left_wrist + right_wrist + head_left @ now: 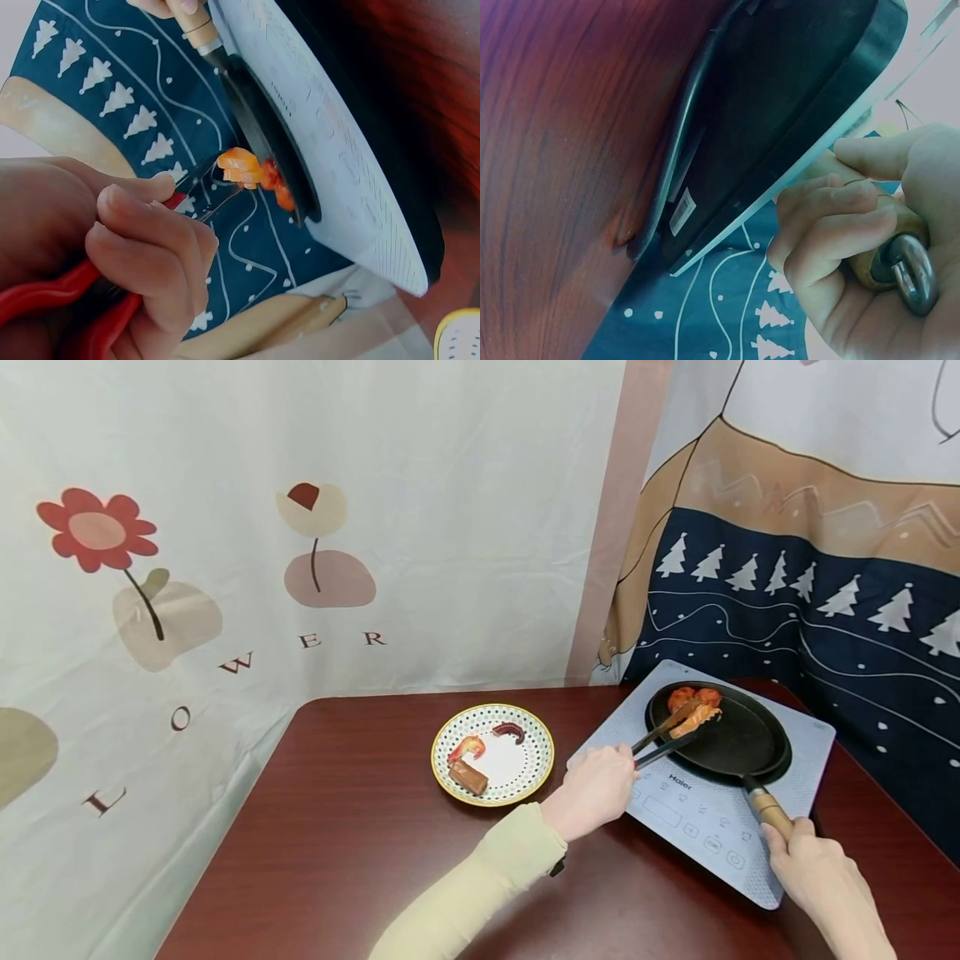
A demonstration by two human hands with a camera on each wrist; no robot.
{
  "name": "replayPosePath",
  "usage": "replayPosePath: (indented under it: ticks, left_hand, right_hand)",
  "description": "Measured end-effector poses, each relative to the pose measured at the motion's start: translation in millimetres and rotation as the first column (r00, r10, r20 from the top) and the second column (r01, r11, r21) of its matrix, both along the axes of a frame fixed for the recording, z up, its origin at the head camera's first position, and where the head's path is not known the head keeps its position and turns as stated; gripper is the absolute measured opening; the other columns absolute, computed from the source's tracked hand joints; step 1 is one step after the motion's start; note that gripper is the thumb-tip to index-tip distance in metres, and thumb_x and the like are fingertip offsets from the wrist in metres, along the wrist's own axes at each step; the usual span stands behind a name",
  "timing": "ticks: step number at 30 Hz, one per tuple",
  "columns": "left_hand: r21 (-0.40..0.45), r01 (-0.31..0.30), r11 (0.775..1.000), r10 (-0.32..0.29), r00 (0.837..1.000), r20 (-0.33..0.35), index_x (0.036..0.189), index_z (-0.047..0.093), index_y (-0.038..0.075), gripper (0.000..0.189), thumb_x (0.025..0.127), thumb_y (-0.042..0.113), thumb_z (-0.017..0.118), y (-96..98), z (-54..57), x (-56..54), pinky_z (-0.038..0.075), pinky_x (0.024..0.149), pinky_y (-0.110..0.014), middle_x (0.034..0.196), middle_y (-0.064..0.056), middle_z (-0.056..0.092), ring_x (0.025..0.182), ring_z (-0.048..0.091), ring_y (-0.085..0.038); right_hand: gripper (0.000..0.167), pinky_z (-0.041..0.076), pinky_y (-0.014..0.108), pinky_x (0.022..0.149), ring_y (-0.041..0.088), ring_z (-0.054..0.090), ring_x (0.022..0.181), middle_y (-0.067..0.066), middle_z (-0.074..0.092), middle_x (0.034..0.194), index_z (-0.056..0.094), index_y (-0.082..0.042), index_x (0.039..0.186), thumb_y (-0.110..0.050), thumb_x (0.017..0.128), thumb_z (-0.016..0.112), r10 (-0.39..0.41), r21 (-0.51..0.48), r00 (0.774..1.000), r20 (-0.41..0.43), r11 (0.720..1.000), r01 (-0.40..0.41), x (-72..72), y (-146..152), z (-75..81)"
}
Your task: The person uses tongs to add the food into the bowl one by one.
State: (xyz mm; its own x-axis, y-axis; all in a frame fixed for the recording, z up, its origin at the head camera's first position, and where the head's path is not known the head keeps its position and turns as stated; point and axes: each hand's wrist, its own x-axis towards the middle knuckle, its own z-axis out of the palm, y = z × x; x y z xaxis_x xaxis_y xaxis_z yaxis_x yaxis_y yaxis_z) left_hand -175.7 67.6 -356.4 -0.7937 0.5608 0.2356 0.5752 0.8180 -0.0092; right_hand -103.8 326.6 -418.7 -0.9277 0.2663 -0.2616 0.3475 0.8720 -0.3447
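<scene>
My left hand (597,789) grips red-handled tongs (56,294), their tips around an orange piece of food (240,166) with pale stripes. That piece is over the left part of the black frying pan (738,739), close beside reddish food pieces (682,697) in the pan. My right hand (821,868) holds the pan by its wooden handle (771,811); a metal hanging ring (916,276) shows at the handle's end in the right wrist view. The pan sits on a light grey induction cooker (663,797).
Left of the cooker is a dotted plate (517,787) with a yellow rim. On it lie a shrimp (471,747), a brown block-shaped food piece (468,777) and a dark red tentacle piece (510,730). Patterned curtains (465,527) hang behind the brown table (337,827).
</scene>
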Motion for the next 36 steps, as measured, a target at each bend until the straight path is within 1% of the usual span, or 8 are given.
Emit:
replayPosePath:
  ticks: [2, 6, 11, 17, 23, 28, 32, 36]
  left_hand:
    - [-0.005, -0.006, 1.000, 0.006, 0.999, 0.033, 0.085, 0.054, 0.015, 0.023, 0.095, 0.035, 0.054, 7.5, -2.5, -1.0, 0.038, 0.041, -0.023, 0.071, 0.003, 0.062, 0.057, 0.061, -0.013]
    - [-0.015, -0.016, 1.000, 0.017, 0.998, 0.062, 0.085, 0.054, 0.016, 0.022, 0.095, 0.035, 0.054, 20.4, -7.7, -3.2, 0.042, 0.045, -0.024, 0.074, 0.004, 0.064, 0.062, 0.063, -0.013]
    - [-0.025, -0.028, 0.999, 0.030, 0.998, 0.056, 0.085, 0.053, 0.017, 0.022, 0.094, 0.037, 0.055, 33.1, -12.9, -6.9, 0.045, 0.048, -0.025, 0.077, 0.005, 0.066, 0.066, 0.065, -0.012]
    - [-0.031, -0.026, 0.999, 0.028, 0.999, 0.040, 0.086, 0.055, 0.018, 0.021, 0.095, 0.036, 0.054, 43.0, -17.0, -10.6, 0.042, 0.046, -0.024, 0.076, 0.006, 0.065, 0.063, 0.063, -0.011]
    - [-0.031, -0.029, 0.999, 0.030, 0.999, 0.035, 0.086, 0.055, 0.018, 0.019, 0.095, 0.036, 0.054, 47.9, -20.1, -12.8, 0.041, 0.045, -0.024, 0.075, 0.007, 0.065, 0.063, 0.063, -0.010]
    - [-0.040, -0.046, 0.998, 0.049, 0.997, 0.061, 0.087, 0.056, 0.018, 0.021, 0.094, 0.038, 0.056, 48.2, -22.6, -13.5, 0.041, 0.046, -0.024, 0.075, 0.007, 0.064, 0.062, 0.062, -0.010]
    - [-0.043, -0.051, 0.998, 0.054, 0.996, 0.074, 0.087, 0.055, 0.017, 0.023, 0.093, 0.040, 0.056, 46.3, -22.6, -12.6, 0.038, 0.043, -0.023, 0.072, 0.007, 0.061, 0.058, 0.059, -0.010]
    - [-0.026, -0.044, 0.999, 0.045, 0.997, 0.069, 0.085, 0.056, 0.017, 0.024, 0.093, 0.039, 0.057, 43.2, -20.8, -10.6, 0.036, 0.040, -0.023, 0.069, 0.006, 0.059, 0.054, 0.057, -0.011]
  right_hand:
    - [0.056, 0.039, 0.039, 0.052, 0.029, 0.051, 0.062, 0.023, 0.052, 0.072, 0.039, 0.014, 0.101, -0.042, 0.099, 0.035, 0.000, -0.002, 1.000, -0.001, 1.000, 0.000, 0.0, 0, 0.1]
    - [0.054, 0.038, 0.038, 0.052, 0.028, 0.050, 0.061, 0.021, 0.051, 0.071, 0.039, 0.014, 0.100, -0.041, 0.099, 0.035, -0.007, -0.003, 1.000, -0.004, 1.000, 0.007, 0.0, -1, -0.2]
    - [0.053, 0.038, 0.037, 0.052, 0.027, 0.049, 0.061, 0.019, 0.051, 0.071, 0.040, 0.014, 0.100, -0.040, 0.099, 0.036, -0.015, -0.002, 1.000, -0.004, 1.000, 0.015, -0.2, -2, -0.3]
    - [0.053, 0.038, 0.037, 0.052, 0.027, 0.049, 0.061, 0.020, 0.051, 0.071, 0.040, 0.014, 0.100, -0.039, 0.099, 0.036, -0.011, 0.000, 1.000, -0.009, 1.000, 0.011, -0.2, -2, -0.2]
    - [0.053, 0.038, 0.037, 0.052, 0.027, 0.049, 0.061, 0.019, 0.051, 0.071, 0.040, 0.014, 0.100, -0.039, 0.099, 0.035, -0.008, -0.001, 1.000, -0.011, 1.000, 0.008, 0.3, -2, -0.5]
    - [0.053, 0.037, 0.037, 0.052, 0.027, 0.048, 0.061, 0.019, 0.051, 0.071, 0.040, 0.014, 0.101, -0.039, 0.099, 0.035, -0.010, 0.000, 1.000, -0.010, 1.000, 0.010, 0.4, -2, -0.7]
    - [0.053, 0.037, 0.037, 0.052, 0.027, 0.048, 0.061, 0.019, 0.051, 0.071, 0.039, 0.014, 0.102, -0.039, 0.100, 0.035, -0.008, -0.003, 1.000, -0.006, 1.000, 0.008, 0.1, -3, -0.6]
    - [0.053, 0.038, 0.037, 0.052, 0.027, 0.049, 0.061, 0.020, 0.051, 0.071, 0.039, 0.014, 0.102, -0.039, 0.100, 0.035, -0.009, 0.000, 1.000, -0.005, 1.000, 0.009, -0.2, -2, -0.7]
